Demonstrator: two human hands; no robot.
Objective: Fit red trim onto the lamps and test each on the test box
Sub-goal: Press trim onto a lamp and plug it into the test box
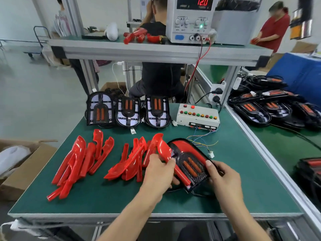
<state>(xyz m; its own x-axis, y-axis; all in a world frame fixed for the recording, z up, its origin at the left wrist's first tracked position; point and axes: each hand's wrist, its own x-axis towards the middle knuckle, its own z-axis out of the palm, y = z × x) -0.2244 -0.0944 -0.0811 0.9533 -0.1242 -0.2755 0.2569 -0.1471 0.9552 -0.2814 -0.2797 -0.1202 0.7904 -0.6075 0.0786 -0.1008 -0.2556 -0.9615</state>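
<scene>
now fitting glossy red plastic trim strip [171,160] onto black oval lamp w/ two orange bars [190,166], near table front. left hand [159,173] pinching trim, right hand [223,177] gripping lamp edge. next prob: press trim home, then plug into white button-topped test box [198,117].

One head-worn wide-angle view, looking forward and down over the bench.

It sits close above the green table [234,180], with both forearms reaching in from the bottom edge; the shelf [156,49] carrying the power supply [191,20] fills the top, and the straight edges bow outward toward the frame's sides.
</scene>
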